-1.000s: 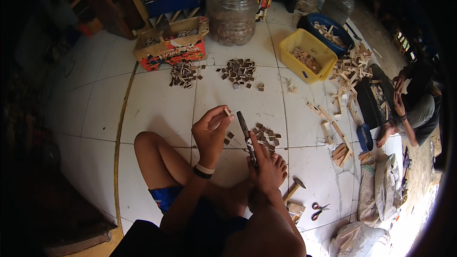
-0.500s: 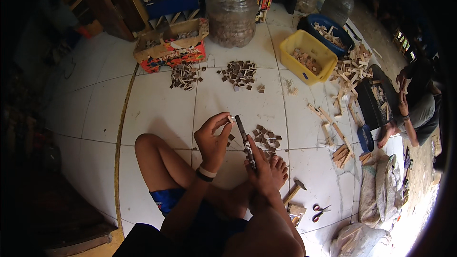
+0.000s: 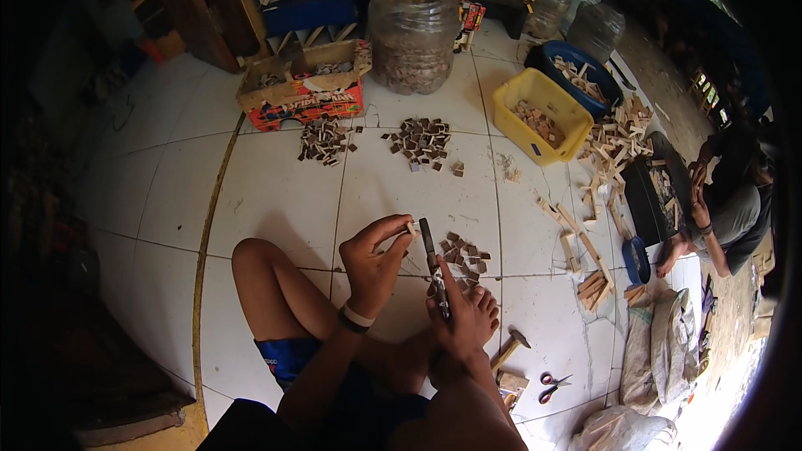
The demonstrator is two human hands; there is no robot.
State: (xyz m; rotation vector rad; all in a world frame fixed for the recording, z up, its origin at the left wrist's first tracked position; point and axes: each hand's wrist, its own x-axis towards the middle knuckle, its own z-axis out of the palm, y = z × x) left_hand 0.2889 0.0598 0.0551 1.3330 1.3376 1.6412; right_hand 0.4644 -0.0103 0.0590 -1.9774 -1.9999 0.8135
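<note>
Pale wood shows near the centre of the frame, where your left hand (image 3: pixel 370 271) pinches a small wooden piece (image 3: pixel 412 229) narrowly between thumb and forefinger. Your right hand (image 3: pixel 456 323), just to the right and lower, is wrapped around the handle of a long dark tool (image 3: pixel 428 242), your forefinger laid along it. The tool points up the frame, its tip just beside the piece; I cannot tell whether they touch.

Right of the tool, on the white tiled floor (image 3: pixel 276 192), you have a loose cluster of dark-faced squares (image 3: pixel 464 254), near your bare foot (image 3: pixel 482 317). Two more piles, one at upper left of centre (image 3: pixel 324 141) and one at upper centre (image 3: pixel 420 142), lie beyond your hands. A yellow tub (image 3: pixel 515 124) stands at upper right, holding wooden bits. At lower right of centre are a hammer (image 3: pixel 506 355) and scissors (image 3: pixel 552 387).
</note>
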